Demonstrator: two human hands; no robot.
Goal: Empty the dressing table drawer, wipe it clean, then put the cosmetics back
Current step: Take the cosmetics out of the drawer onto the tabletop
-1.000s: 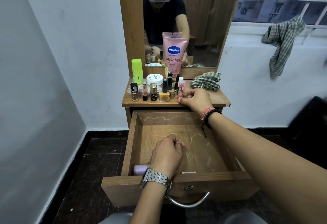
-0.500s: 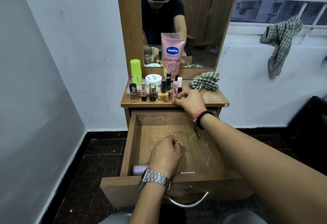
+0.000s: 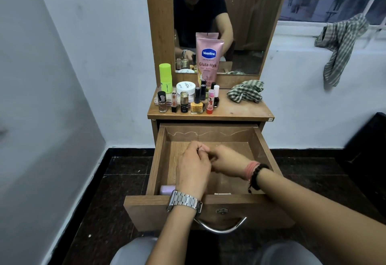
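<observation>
The wooden drawer stands pulled out, with pale scribble marks inside. Over its floor, my left hand, wearing a metal watch, has its fingers curled and pinches a small pale item at the fingertips. My right hand reaches in from the right and meets the left; its fingertips are hidden behind it. A lilac container lies in the drawer's front left corner, and a thin pale stick lies along the front wall. Several cosmetics stand on the tabletop: a pink Vaseline tube, a green stick, a white jar and a yellow nail polish.
A checked cloth lies crumpled at the tabletop's right. A second checked cloth hangs at the window. The mirror rises behind the cosmetics. The drawer's metal handle juts toward my knees. A dark object stands at the far right.
My right hand has left the red lip balm standing on the tabletop and dropped into the drawer beside my left hand. The left hand has lifted slightly toward the drawer's middle.
</observation>
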